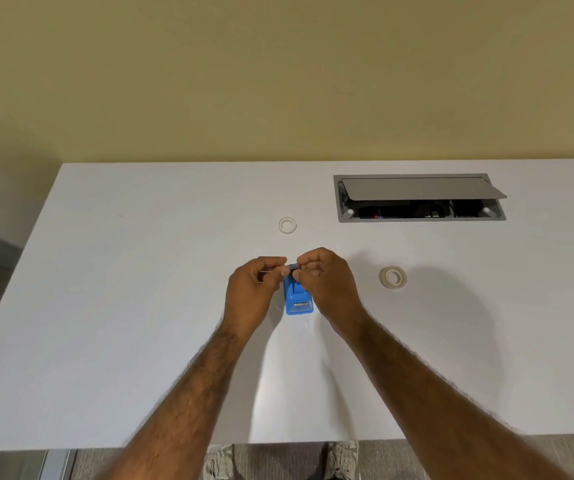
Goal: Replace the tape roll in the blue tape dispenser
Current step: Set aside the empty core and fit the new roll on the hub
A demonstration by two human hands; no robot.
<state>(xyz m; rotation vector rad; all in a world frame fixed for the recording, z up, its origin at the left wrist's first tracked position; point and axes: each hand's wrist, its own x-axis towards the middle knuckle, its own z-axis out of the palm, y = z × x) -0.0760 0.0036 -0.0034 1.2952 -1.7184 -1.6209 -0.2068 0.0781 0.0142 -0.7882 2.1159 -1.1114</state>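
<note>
Head view. We are looking down at a small blue plastic tape dispenser (297, 299), box-shaped, standing on the white tabletop (140, 306) near its middle, its near end showing a small grey metal strip. Count: one dispenser; two tape rings. One thin white ring (287, 225) is lying flat beyond the dispenser; one thicker, cream-coloured roll of clear tape (393, 277) is sitting well apart on the right. A grey cable hatch (420, 197) with its flap raised is sitting in the far right of the table.

Our left hand (254, 292) and right hand (327, 289) are flanking the dispenser, forearms converging. Both are pinching a small black spindle piece (293, 268) between thumb and forefinger, one at each end, just above the dispenser's far end, remaining fingers curling inward.
</note>
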